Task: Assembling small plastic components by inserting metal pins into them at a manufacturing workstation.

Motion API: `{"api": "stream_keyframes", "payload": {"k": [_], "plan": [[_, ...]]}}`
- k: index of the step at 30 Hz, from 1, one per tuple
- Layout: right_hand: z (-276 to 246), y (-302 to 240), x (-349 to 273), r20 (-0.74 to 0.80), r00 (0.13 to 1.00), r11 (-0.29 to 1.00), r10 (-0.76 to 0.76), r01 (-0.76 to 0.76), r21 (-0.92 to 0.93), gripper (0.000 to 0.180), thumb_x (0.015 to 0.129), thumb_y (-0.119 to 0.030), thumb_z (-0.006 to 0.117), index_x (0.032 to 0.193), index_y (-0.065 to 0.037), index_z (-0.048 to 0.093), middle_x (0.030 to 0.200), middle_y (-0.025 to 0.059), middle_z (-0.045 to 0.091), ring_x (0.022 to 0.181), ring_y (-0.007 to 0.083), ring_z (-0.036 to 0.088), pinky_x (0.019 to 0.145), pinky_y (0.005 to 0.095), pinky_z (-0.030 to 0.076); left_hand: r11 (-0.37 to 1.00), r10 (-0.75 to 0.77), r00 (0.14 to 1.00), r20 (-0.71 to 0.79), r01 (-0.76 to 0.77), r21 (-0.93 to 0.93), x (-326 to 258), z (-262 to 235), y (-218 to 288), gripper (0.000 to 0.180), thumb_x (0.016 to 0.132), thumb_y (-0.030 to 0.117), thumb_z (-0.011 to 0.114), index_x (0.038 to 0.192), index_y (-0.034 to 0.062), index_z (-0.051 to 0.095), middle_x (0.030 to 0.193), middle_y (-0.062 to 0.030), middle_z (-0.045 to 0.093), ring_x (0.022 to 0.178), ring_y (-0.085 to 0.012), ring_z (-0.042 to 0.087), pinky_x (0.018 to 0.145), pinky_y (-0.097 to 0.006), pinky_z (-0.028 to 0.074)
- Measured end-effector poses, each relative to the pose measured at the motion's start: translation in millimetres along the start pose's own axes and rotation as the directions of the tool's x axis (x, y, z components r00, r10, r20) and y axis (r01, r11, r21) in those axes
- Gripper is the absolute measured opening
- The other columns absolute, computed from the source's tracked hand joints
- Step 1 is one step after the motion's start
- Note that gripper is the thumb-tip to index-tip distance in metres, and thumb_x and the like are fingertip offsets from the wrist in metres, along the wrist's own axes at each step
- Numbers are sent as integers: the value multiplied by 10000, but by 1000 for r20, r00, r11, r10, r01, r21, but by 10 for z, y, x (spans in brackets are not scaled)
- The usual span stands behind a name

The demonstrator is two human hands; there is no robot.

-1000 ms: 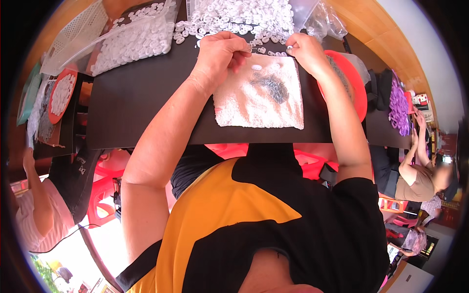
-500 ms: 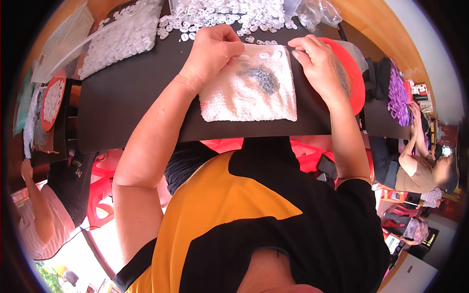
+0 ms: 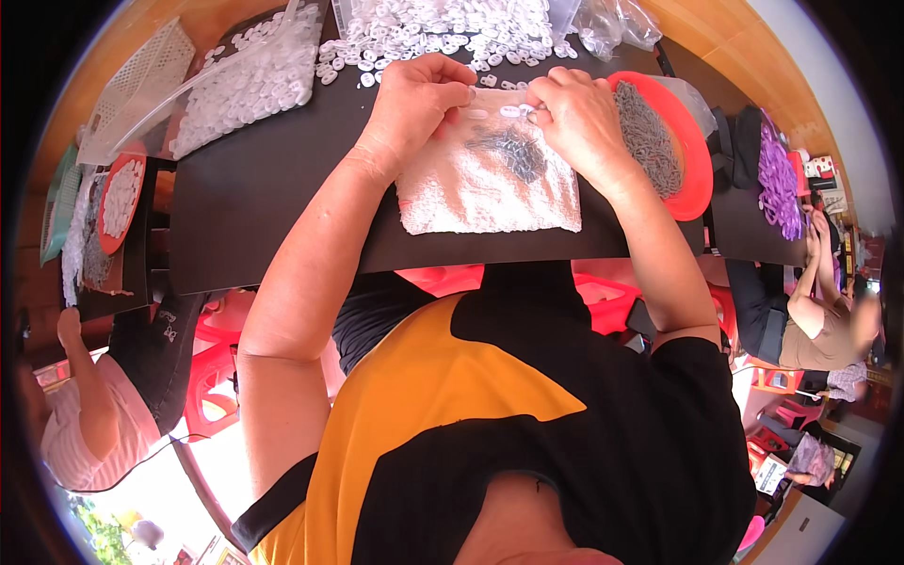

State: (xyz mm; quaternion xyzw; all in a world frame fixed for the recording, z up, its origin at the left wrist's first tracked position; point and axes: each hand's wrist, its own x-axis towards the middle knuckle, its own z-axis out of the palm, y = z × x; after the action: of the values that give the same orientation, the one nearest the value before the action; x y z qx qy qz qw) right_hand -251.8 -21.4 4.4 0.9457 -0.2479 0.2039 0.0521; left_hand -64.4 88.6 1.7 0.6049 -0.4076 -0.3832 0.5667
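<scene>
- Pinched left hand [image 3: 428,102], top-left of white cloth [image 3: 452,205]; contents hidden.
- Right hand [image 3: 576,118] curled, cloth's top-right; grip unclear.
- White ovals [image 3: 509,111] on cloth: probably light, stiff, slick; pinch rims.

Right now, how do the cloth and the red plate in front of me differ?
The cloth is pale and roughly square; the plate is red with a curved rim.
The cloth carries a small grey pile plus a few white pieces; the plate carries a bigger grey pile.
The cloth lies by both hands; the plate sits right of your right hand.
Both hold grey pieces.
</scene>
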Motion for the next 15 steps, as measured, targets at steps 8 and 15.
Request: {"api": "stream_keyframes", "payload": {"k": [8,15], "plan": [[-37,82,53,91,995,967,36,-58,248,113,783,-133,676,892,-103,683,883,73,652,921,262,615,777,399,412,999,-23,999,26,24,-33,34,-45,-10,145,821,51,644,949,-7,683,727,-8,632,603,-66,556,544,-217,443],[-63,-17,326,256,954,397,159,-299,868,141,909,-164,615,904,-23,624,826,-5,602,778,80,541,785,234,404,956,10,1000,-29,-18,-292,-3,-61,67,160,824,38,665,963,-37,646,788,-86,665,604,-133,602,530,-256,477]]}}
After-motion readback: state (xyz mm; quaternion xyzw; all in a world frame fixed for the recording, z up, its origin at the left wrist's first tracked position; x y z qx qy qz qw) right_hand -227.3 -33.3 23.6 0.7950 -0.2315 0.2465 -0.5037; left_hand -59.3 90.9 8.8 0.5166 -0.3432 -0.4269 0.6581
